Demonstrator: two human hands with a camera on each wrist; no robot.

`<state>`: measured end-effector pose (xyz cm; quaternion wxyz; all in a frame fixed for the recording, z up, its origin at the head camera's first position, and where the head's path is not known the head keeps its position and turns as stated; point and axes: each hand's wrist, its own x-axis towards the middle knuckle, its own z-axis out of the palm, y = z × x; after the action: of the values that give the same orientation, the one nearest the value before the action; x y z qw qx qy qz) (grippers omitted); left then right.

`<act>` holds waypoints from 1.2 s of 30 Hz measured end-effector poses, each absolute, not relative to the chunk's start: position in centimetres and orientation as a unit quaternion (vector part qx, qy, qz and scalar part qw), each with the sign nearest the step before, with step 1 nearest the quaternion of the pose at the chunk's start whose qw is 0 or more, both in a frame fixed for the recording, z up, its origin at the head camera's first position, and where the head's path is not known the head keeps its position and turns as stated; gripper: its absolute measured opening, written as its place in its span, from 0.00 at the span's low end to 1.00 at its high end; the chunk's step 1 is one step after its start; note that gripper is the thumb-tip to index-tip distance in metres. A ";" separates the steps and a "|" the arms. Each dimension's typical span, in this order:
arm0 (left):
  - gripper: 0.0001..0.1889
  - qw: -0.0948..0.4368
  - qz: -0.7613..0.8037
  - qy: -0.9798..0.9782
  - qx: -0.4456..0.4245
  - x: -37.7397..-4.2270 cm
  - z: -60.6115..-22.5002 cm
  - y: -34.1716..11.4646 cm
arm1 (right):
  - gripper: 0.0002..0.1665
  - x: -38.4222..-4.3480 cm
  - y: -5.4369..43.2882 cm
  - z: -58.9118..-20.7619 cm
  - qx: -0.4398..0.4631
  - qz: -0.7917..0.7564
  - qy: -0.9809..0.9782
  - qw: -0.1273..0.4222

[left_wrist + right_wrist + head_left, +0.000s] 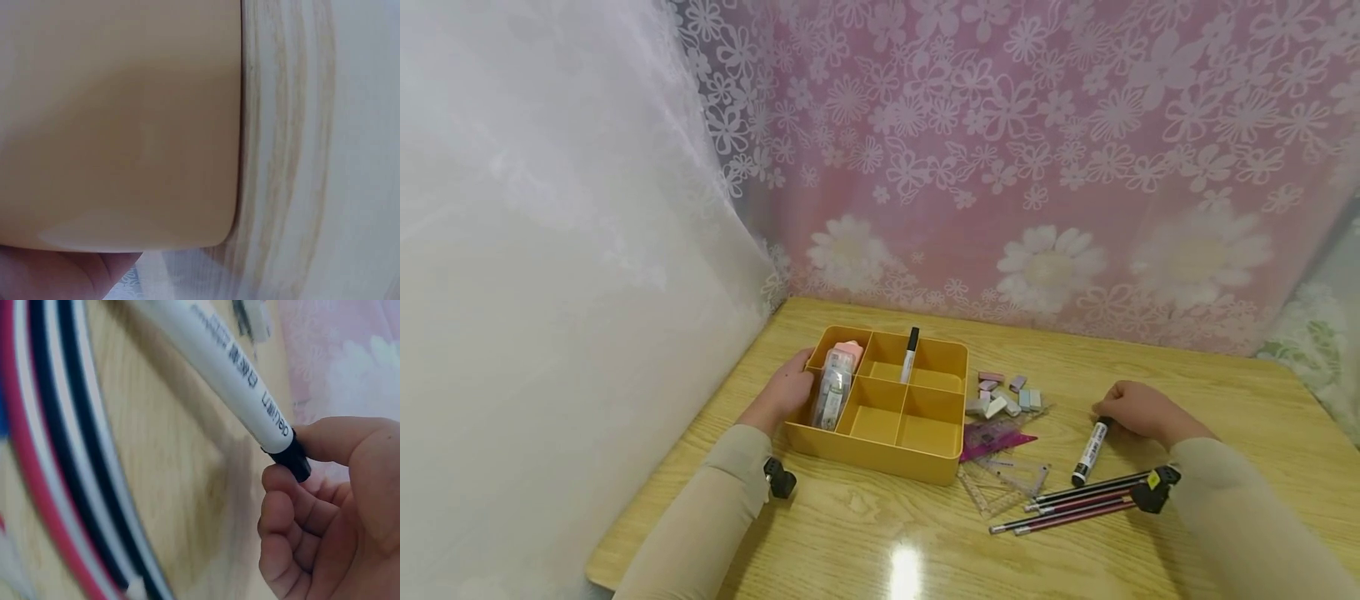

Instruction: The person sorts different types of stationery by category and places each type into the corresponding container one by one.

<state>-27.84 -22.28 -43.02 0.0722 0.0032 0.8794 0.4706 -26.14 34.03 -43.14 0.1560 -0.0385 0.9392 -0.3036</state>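
A yellow compartment box (880, 462) stands on the table, and my left hand (788, 387) grips its left wall. Close up in the left wrist view, the box's wall (150, 150) hides most of that hand; only some fingers (50, 275) show along its edge. My right hand (1142, 410) pinches the black end of a white whiteboard marker (1092, 454) between thumb and fingers. In the right wrist view the marker (231, 378) slants away from the hand (331, 512), above the table. Another black-capped marker (909, 357) leans in a back compartment of the box.
Left compartments hold clear-packaged items (833, 392) and a pink item (850, 348). Right of the box lie several small erasers (996, 406), a magenta set square (1000, 439) and clear triangle rulers (1000, 487). Several striped pencils (1075, 504) lie near my right wrist. A floral curtain (1000, 167) hangs behind the table.
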 end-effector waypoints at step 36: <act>0.28 0.077 0.473 0.877 -0.004 -27.7 -42.9 -22.2 | 0.16 -28.3 16.8 -30.5 -0.151 -0.375 0.914 -0.025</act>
<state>-27.66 -22.23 -42.85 0.0774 -0.0043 0.8774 0.4734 -28.31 16.79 -30.49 -0.0247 -0.1510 0.9141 -0.3755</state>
